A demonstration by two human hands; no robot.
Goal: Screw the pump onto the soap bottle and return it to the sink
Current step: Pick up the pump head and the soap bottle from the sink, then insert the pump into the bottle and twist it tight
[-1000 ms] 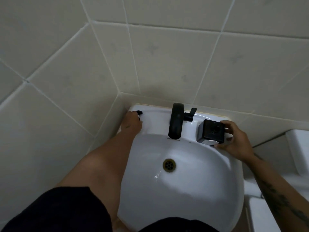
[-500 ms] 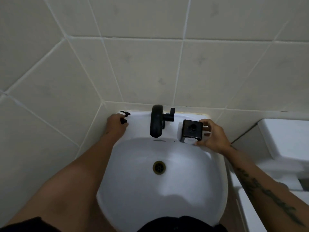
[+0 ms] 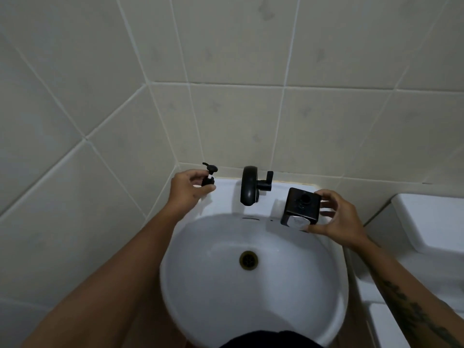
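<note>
A small black pump (image 3: 209, 175) with a white stem is pinched in my left hand (image 3: 187, 190), raised a little over the back left corner of the white sink (image 3: 253, 292). At the sink's back right corner stands a square black soap bottle (image 3: 300, 204) with an open round neck on top and a pale label on its front. My right hand (image 3: 336, 219) wraps around the bottle's right side and front edge. Pump and bottle are apart, with the tap between them.
A black tap (image 3: 249, 188) with a side lever rises from the middle of the sink's back ledge. The drain (image 3: 248, 259) lies in the basin. Tiled walls close in behind and to the left. A white toilet cistern (image 3: 431, 222) stands to the right.
My left hand has lifted the pump off the back left ledge, so its head and stem now show above my fingers. My right hand keeps its hold on the bottle.
</note>
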